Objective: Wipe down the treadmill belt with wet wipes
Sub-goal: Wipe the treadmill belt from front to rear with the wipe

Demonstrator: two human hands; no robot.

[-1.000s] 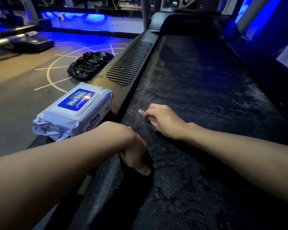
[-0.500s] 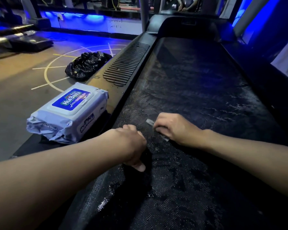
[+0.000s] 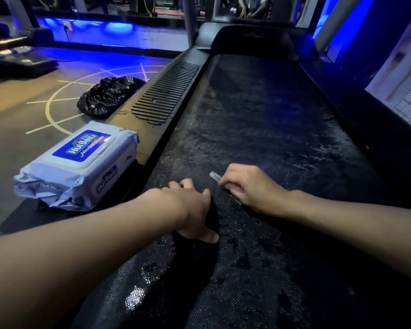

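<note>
The black treadmill belt (image 3: pixel 271 138) runs away from me, with wet streaks and shiny patches on it. My right hand (image 3: pixel 249 186) lies knuckles-up on the belt's middle, its fingers curled over a wet wipe (image 3: pixel 214 175). Only a small grey corner of the wipe pokes out past the fingertips. My left hand (image 3: pixel 195 210) presses on the belt near its left edge, fingers pointing forward and thumb spread toward me. A white and blue pack of wet wipes (image 3: pixel 81 162) lies on the left side rail, lid closed.
The ribbed black side rail (image 3: pixel 169 91) borders the belt on the left. A crumpled black bin bag (image 3: pixel 107 96) sits on the gym floor beyond the pack. The motor hood (image 3: pixel 252 36) closes the belt's far end, and a dark rail (image 3: pixel 377 119) lines the right.
My right hand has slid the wipe a little to the right and toward me. My left hand has shifted forward, its fingers now stretched ahead on the belt.
</note>
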